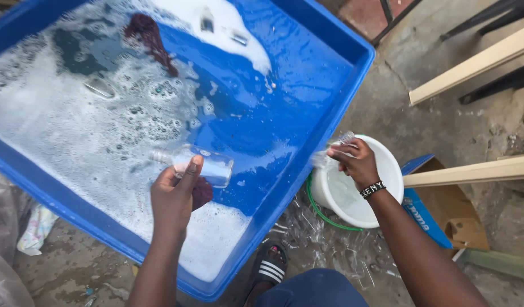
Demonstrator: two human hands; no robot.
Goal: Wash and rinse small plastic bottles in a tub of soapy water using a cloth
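Note:
My left hand [174, 196] holds a clear glass bottle [202, 164] on its side over the soapy water of a big blue tub [307, 165], with a dark red cloth [202, 192] tucked under the fingers. My right hand [355, 162], a beaded band on its wrist, grips another clear glass bottle [335, 146] above a white bucket [381, 210] beside the tub. A second dark red cloth [151, 40] lies in the foam at the tub's far side. More small glass bottles [208, 21] float there.
Clear plastic wrap and a green ring [321, 213] lie under the bucket. A cardboard box [443, 210] sits to the right, with pale wooden planks [472, 65] above it. My sandalled foot [270, 264] rests on the concrete floor near the tub's corner.

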